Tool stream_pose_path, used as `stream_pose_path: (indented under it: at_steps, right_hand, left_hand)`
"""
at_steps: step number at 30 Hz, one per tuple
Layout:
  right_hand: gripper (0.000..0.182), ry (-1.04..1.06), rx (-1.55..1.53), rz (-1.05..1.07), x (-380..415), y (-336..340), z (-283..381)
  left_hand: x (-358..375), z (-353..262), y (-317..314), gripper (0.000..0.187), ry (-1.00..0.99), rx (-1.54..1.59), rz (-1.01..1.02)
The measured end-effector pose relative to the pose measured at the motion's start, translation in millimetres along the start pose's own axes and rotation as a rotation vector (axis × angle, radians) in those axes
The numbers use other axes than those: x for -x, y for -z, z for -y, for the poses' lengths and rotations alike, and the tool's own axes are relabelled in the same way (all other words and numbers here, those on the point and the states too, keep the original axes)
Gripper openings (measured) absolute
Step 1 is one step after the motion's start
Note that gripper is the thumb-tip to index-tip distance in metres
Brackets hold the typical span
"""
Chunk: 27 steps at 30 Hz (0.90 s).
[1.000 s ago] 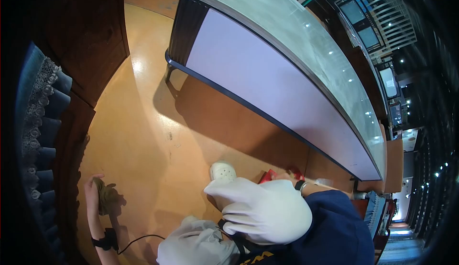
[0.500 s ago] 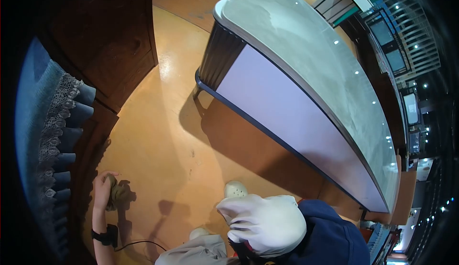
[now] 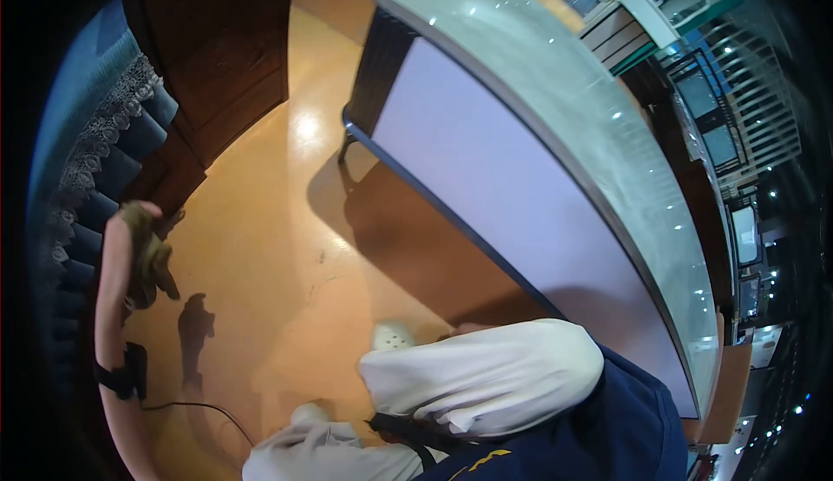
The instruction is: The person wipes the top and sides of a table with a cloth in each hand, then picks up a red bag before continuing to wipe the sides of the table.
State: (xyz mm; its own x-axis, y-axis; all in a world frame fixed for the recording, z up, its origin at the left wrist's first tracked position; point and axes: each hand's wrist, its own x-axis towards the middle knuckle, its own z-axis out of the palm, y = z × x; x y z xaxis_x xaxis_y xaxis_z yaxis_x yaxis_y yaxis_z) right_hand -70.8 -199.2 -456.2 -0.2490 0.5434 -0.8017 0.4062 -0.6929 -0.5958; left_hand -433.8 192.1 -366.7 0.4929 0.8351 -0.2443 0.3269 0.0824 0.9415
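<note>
At the left side, my left hand (image 3: 123,231) is closed around a crumpled olive-brown cloth (image 3: 151,266), whose folds hang out from the fingers. The hand is beside the blue ruffled cover with lace trim (image 3: 94,153) and overlaps its edge in this view. A black band with a small box (image 3: 126,372) is strapped on that forearm, and a thin cable (image 3: 204,406) runs from it toward my legs. My right hand is out of the picture.
A dark wooden cabinet (image 3: 221,56) stands at the upper left. A long counter with a pale glossy top (image 3: 521,56) and white front panel (image 3: 486,160) spans the right. My bent legs in white trousers (image 3: 495,368) and a white shoe (image 3: 392,337) are below, on the orange floor (image 3: 260,247).
My left hand has moved up and left in the view with the cloth, which now hangs more extended. The view has shifted slightly, and my legs appear larger and farther left.
</note>
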Motion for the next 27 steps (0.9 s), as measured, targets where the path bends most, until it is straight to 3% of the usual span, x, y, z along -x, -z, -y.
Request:
stream_pose_path:
  at_steps: [1,3,7,10,14,16,18,19,20,21,24,26,27]
  right_hand:
    - [0.018,-0.081,0.077,-0.057,-11.4,5.4,-27.8]
    - [0.018,-0.142,0.165,-0.173,-28.0,11.9,-70.4]
    - [0.018,-0.064,0.191,-0.396,-17.4,9.0,-117.4]
    - [0.018,0.062,0.126,-0.605,6.8,-2.1,-135.6]
    - [0.019,0.234,-0.027,-0.973,26.7,-14.8,-159.7]
    - [0.019,0.327,-0.109,-1.174,40.9,-16.1,-175.1]
    - [0.020,0.392,-0.170,-1.332,54.9,-13.8,-192.0]
    - [0.020,0.413,-0.196,-1.397,61.3,-13.3,-198.9]
    - [0.020,0.428,-0.218,-1.449,67.8,-14.2,-205.1]
    - [0.021,0.439,-0.236,-1.492,76.5,-18.6,-210.2]
    - [0.021,0.429,-0.280,-1.536,104.0,-42.4,-208.6]
    - [0.022,0.067,-0.277,-1.527,145.1,-60.2,-181.4]
    - [0.022,0.061,-0.287,-1.528,157.5,-67.8,-175.5]
  left_hand:
    - [12.8,-26.4,-15.3,0.027,0.111,0.206,0.007]
    - [32.8,-44.2,-44.1,0.032,-0.086,0.415,-0.108]
    - [28.2,-48.0,-50.5,0.045,-0.145,0.804,0.001]
    - [26.0,-114.3,-56.9,0.046,-0.155,0.813,-0.068]
    - [9.8,-219.9,-55.4,0.044,-0.382,0.799,-0.451]
    - [-19.7,-253.3,-30.8,0.041,-0.494,0.729,-0.494]
    - [1.9,-298.2,-80.6,0.039,-0.524,0.725,-0.662]
    - [-20.4,-303.1,-54.8,0.044,-0.583,0.676,-0.491]
    - [-55.6,-309.1,-44.0,0.045,-0.622,0.742,-0.549]
    - [-50.4,-316.0,-79.6,0.046,-0.661,0.794,-0.557]
    - [-60.7,-315.8,-143.1,0.049,-0.723,0.923,-0.553]
    - [-69.7,-302.1,-176.5,0.052,-0.734,0.998,-0.545]
    - [-85.0,-288.8,-184.9,0.059,-0.752,0.973,-0.525]
